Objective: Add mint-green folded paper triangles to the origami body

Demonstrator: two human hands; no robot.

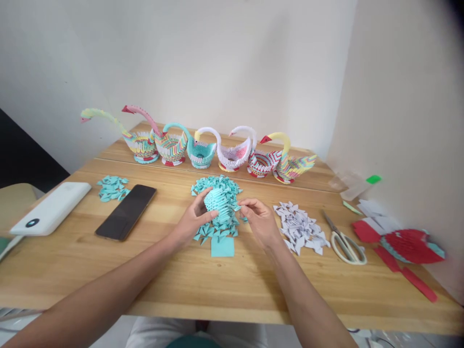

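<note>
My left hand (pixel 197 212) is wrapped round a teal folded-paper model (pixel 217 203), its rows of pieces fitted into one another. At the model's right side, my right hand (pixel 258 217) pinches a small teal paper piece (pixel 237 208) between thumb and finger. I cannot tell whether that piece touches the model. Beneath and behind both hands lies a heap of loose teal paper pieces (pixel 206 182). A flat teal paper rectangle (pixel 222 247) rests just in front of the heap.
Several paper swans (pixel 201 157) stand in a row at the back. To the left are a white power bank (pixel 50 209), a phone (pixel 126 212) and teal pieces (pixel 112 187). On the right lie white pieces (pixel 300 227), scissors (pixel 344 244) and a red paper model (pixel 411 245).
</note>
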